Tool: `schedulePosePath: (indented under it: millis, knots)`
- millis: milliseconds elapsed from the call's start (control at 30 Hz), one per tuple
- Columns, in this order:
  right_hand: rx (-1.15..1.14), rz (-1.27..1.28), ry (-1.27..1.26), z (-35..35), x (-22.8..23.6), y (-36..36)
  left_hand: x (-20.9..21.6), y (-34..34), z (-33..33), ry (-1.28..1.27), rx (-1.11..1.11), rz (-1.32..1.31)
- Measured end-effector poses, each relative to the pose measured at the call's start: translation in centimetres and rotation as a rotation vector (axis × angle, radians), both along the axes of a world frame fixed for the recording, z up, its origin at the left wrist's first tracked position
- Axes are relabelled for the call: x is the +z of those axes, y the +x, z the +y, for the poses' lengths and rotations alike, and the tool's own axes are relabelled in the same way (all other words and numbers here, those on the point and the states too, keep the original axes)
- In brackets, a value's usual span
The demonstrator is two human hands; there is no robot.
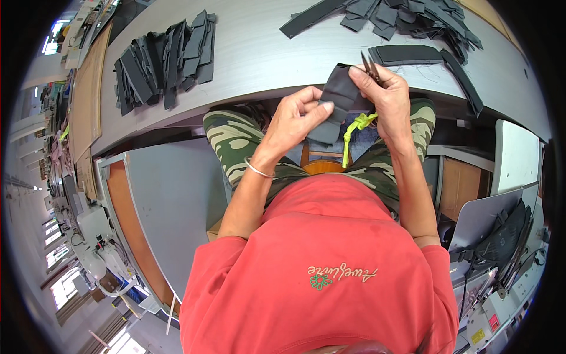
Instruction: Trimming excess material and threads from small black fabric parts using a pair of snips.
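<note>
A dark grey folded fabric strip [339, 94] is stretched between my two hands above the table's near edge. My left hand [298, 118] is closed on its left side, thumb on top. With thumb and forefinger, my right hand [386, 97] pinches the strip's upper right corner. The same hand also holds a small pair of thread snips [370, 68], blades pointing up and away from me. A knotted yellow-green cord [358, 125] hangs below the right hand; its upper end is hidden by the palm.
On the pale table [247, 53] lie a bundle of dark strips [165, 59] at the left and a loose heap of them [407, 17] at the far right. Two strips [407, 55] lie beyond my right hand. A grey panel [171, 194] stands left of my legs.
</note>
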State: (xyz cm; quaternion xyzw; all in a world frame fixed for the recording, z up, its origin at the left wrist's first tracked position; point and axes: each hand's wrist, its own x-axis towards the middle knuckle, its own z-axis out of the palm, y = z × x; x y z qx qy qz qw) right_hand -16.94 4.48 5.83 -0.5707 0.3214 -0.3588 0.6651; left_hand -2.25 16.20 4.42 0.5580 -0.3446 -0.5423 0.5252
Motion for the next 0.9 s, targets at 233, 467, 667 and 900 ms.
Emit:
schedulePosePath:
  millis: [233,467,667,900]
  knots:
    - [0.021,0.19,-0.583,2.6,-0.4,-0.5,0.6,-0.8,-0.6,-0.059,0.363,0.17]
    - [0.082,0.374,-0.753,2.3,-0.7,-1.5,0.6,0.0,-0.1,0.061,0.27,0.159]
    - [0.014,0.354,-0.798,0.9,0.8,-2.8,0.2,0.4,0.0,0.004,0.326,0.165]
    - [-0.013,0.465,-0.995,0.2,0.6,-2.8,0.2,0.4,-0.1,-0.014,0.311,0.184]
